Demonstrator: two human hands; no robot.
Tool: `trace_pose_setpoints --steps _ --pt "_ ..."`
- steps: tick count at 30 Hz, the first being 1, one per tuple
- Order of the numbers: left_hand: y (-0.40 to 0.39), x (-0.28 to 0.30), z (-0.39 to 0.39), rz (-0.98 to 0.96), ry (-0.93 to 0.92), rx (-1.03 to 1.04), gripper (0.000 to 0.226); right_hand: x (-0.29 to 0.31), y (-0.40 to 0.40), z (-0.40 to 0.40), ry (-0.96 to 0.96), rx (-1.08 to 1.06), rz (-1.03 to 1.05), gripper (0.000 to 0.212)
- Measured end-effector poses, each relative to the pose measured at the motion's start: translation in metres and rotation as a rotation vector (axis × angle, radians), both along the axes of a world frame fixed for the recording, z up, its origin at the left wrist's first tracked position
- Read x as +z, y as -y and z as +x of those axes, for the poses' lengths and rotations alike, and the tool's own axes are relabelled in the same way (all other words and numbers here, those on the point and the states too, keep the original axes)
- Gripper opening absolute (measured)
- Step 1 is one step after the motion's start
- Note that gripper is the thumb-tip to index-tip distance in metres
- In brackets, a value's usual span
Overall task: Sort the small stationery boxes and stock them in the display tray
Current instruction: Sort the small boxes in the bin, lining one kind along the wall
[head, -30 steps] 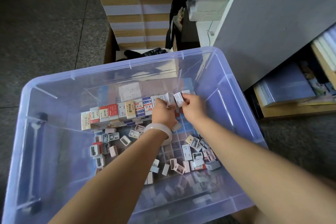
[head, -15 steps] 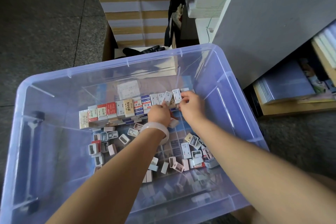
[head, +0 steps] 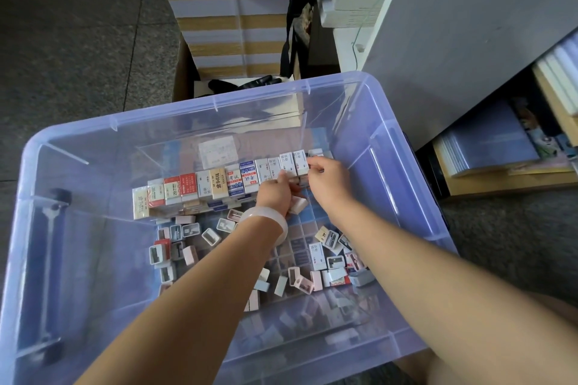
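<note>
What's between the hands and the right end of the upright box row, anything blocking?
Nothing visible. Both the left hand and right hand are already at the right end of the upright box row; loose boxes lie nearer, off that path.

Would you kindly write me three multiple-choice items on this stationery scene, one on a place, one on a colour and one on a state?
1. Where are both hands working?
A. at the right end of the upright row of boxes
B. at the row's left end
C. outside the bin

2. What colour is the band on the left wrist?
A. black
B. white
C. green

3. How do the small boxes nearer the person lie?
A. stacked in one tower
B. scattered loosely
C. sealed in a bag

Answers:
1 A: the left hand and right hand meet at the right end of the row of boxes inside the clear bin.
2 B: the wristband is white.
3 B: the loose boxes lie at mixed angles.
</note>
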State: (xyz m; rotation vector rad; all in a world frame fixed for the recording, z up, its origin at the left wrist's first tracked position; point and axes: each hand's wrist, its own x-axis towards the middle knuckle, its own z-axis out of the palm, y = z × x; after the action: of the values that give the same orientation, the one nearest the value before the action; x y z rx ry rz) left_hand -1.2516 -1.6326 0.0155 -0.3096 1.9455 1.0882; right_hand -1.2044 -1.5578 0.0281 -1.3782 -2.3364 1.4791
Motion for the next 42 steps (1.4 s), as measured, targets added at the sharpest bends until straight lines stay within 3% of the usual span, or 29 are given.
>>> trace_pose_setpoints --steps 3,8,12,14,17,19,21,23,24,28,34,42 --pt "0.004 0.006 0.001 0.108 0.069 0.087 0.042 0.005 -0.002 0.000 0.044 0.010 0.013 0.033" --pt "0.020 0.023 0.000 0.296 0.032 0.205 0.016 0.016 0.005 0.000 0.126 0.089 -0.007 0.030" --pt "0.030 0.035 0.002 0.389 -0.003 0.269 0.015 0.017 0.011 0.008 0.113 0.148 -0.117 0.014" --pt "0.033 0.036 0.004 0.398 -0.056 0.230 0.012 0.017 0.011 0.012 0.075 0.043 -0.262 0.020" --pt "0.039 0.039 0.005 0.399 -0.128 0.223 0.010 0.025 0.019 0.017 -0.038 -0.190 -0.653 0.020" --pt "0.045 0.043 0.002 0.412 -0.127 0.260 0.009 0.029 0.023 0.016 -0.113 -0.375 -0.762 0.021" --pt "0.051 0.047 -0.003 0.410 -0.117 0.266 0.004 0.028 0.022 0.011 -0.198 -0.609 -0.771 0.023" --pt "0.060 0.047 -0.010 0.370 -0.118 0.231 0.015 0.024 0.022 0.003 -0.270 -0.820 -0.717 0.017" --pt "0.066 0.047 -0.013 0.350 -0.120 0.207 0.018 0.022 0.023 -0.001 -0.308 -0.887 -0.692 0.012" --pt "0.085 0.044 -0.019 0.302 -0.128 0.152 0.025 0.007 0.028 -0.014 -0.383 -1.018 -0.583 0.032" --pt "0.098 0.039 -0.018 0.268 -0.137 0.079 0.028 -0.008 0.030 -0.013 -0.190 -0.804 -0.352 0.033" --pt "0.108 0.053 -0.014 0.229 -0.143 -0.019 0.026 0.003 0.027 -0.004 -0.041 -0.499 -0.461 0.052"
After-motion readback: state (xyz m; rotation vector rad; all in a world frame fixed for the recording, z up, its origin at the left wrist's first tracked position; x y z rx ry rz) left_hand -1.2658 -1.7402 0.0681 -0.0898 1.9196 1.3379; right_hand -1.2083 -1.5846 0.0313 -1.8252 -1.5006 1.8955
